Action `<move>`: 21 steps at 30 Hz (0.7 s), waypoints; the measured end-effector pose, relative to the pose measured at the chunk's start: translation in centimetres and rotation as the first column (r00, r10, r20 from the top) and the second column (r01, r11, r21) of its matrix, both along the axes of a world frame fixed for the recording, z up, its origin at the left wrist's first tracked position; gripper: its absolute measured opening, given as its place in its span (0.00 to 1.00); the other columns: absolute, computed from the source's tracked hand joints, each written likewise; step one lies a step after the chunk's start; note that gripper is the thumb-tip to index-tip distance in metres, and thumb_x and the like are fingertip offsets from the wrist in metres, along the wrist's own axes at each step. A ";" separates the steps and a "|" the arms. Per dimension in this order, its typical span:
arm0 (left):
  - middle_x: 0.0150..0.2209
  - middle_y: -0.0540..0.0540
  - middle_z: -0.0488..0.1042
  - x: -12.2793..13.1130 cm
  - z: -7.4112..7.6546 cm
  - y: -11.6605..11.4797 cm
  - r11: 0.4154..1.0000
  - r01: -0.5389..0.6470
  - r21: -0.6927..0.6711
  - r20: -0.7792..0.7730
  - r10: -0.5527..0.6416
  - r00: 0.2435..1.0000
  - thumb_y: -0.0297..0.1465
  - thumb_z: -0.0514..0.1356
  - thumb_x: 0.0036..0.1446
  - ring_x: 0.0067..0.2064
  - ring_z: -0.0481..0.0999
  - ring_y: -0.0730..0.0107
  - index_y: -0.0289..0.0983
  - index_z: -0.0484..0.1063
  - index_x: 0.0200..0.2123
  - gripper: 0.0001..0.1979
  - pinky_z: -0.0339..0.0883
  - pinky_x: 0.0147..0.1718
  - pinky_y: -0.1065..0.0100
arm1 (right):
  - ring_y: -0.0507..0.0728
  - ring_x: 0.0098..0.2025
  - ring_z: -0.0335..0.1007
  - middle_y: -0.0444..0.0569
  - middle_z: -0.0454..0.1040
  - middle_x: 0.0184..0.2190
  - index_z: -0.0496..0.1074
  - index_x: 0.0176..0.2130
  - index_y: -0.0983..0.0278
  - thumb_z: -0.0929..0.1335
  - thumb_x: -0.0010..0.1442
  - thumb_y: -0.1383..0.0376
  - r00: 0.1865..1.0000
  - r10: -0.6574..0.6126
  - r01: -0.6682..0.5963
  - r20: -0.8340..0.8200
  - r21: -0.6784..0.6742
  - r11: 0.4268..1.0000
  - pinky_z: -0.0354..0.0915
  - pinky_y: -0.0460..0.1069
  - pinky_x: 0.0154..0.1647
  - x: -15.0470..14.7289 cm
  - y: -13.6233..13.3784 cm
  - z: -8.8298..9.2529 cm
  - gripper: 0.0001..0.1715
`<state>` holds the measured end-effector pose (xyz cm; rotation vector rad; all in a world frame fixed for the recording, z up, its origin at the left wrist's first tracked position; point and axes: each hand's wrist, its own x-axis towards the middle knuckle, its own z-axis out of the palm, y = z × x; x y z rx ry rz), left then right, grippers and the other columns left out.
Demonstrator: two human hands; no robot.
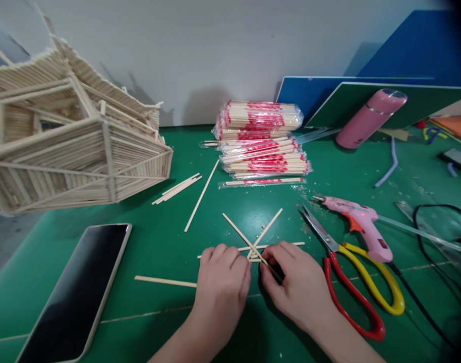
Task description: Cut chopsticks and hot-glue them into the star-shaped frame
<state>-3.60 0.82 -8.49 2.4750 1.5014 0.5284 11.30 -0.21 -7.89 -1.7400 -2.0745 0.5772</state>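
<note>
Several thin wooden chopsticks lie crossed in a star-like figure in front of me, one slanting chopstick running from upper left down to my right fingers. My right hand is closed, thumb and fingers pinching that lower end. My left hand is closed with its fingers curled down over the left side of the crossed chopsticks; its fingertips are hidden. Another chopstick sticks out leftward from under it. Right of the hands lie scissors with red and yellow handles and a pink glue gun holding a glue stick.
A large house-like model of sticks stands at the left, with a phone before it. Wrapped chopstick packs are piled at the back. Loose chopsticks lie near the model. A pink flask leans against boards.
</note>
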 end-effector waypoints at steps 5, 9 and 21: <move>0.22 0.48 0.65 0.0 -0.1 -0.1 1.000 -0.012 0.016 -0.023 0.013 1.000 0.26 0.49 0.55 0.28 0.60 0.68 0.36 0.66 0.21 0.13 0.52 0.29 0.65 | 0.55 0.30 0.61 0.46 0.67 0.26 0.66 0.29 0.62 0.62 0.53 0.65 1.000 0.004 -0.004 0.004 0.007 1.000 0.53 0.47 0.30 0.0 -0.1 0.0 0.04; 0.22 0.48 0.64 0.1 -0.3 -0.2 1.000 -0.012 0.020 -0.032 0.012 0.999 0.26 0.50 0.54 0.28 0.60 0.68 0.36 0.65 0.21 0.12 0.52 0.29 0.64 | 0.55 0.30 0.61 0.46 0.67 0.26 0.66 0.28 0.62 0.63 0.53 0.65 1.000 0.004 -0.004 0.010 0.014 1.000 0.54 0.47 0.30 -0.1 -0.1 -0.1 0.04; 0.22 0.48 0.64 0.1 -0.4 -0.2 0.998 -0.009 0.058 -0.033 0.011 0.999 0.27 0.50 0.54 0.28 0.60 0.68 0.36 0.65 0.20 0.12 0.52 0.29 0.64 | 0.54 0.29 0.61 0.46 0.67 0.25 0.67 0.28 0.62 0.62 0.53 0.65 1.000 0.000 0.000 0.025 0.019 1.000 0.54 0.47 0.30 -0.1 0.1 0.0 0.05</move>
